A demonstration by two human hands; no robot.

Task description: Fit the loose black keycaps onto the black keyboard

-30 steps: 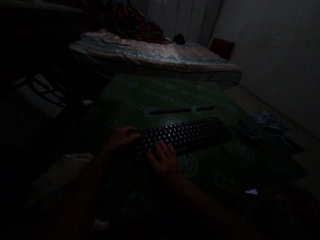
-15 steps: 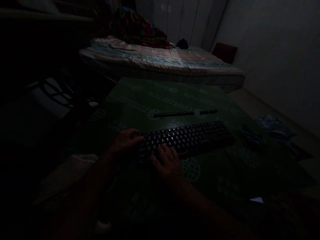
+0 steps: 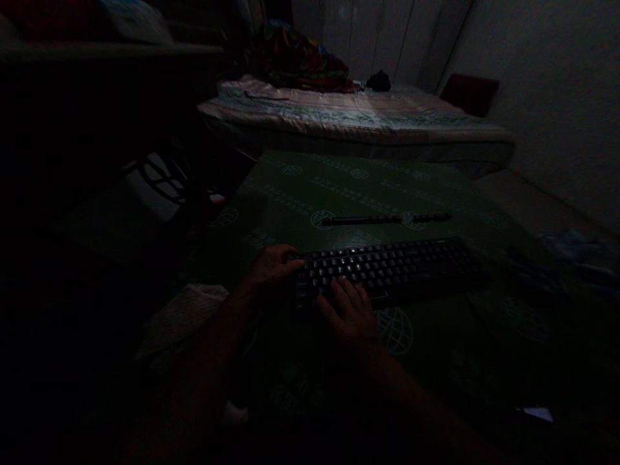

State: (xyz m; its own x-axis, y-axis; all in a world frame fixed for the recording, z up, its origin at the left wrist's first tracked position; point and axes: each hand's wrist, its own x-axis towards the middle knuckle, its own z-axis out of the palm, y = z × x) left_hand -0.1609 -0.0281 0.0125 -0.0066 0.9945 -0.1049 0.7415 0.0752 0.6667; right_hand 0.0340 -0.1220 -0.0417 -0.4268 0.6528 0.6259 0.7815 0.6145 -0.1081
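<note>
A black computer keyboard (image 3: 402,265) lies on a green table covering, slightly angled. My left hand (image 3: 272,266) is closed on its left end, thumb over the corner keys and fingers curled at the back edge. On the lower left keys, near the front edge, rest the slightly spread fingers of my right hand (image 3: 351,313); that hand is open. Beyond the keyboard lies a long, thin black stick-like object (image 3: 368,220), parallel to its back edge; its kind is too dark to tell. Deep shadow hides parts of both hands.
The green table covering (image 3: 290,194) has white globe prints. A bed (image 3: 368,119) with a bunched blanket (image 3: 303,61) stands beyond it. Dark cloth (image 3: 535,274) lies at the right, pale cloth (image 3: 186,316) at the left. A small bright object (image 3: 538,413) is at lower right.
The whole view has shifted, so everything appears farther right. Both hands keep nearly the same places on the keyboard, and the keyboard stays in place on the table.
</note>
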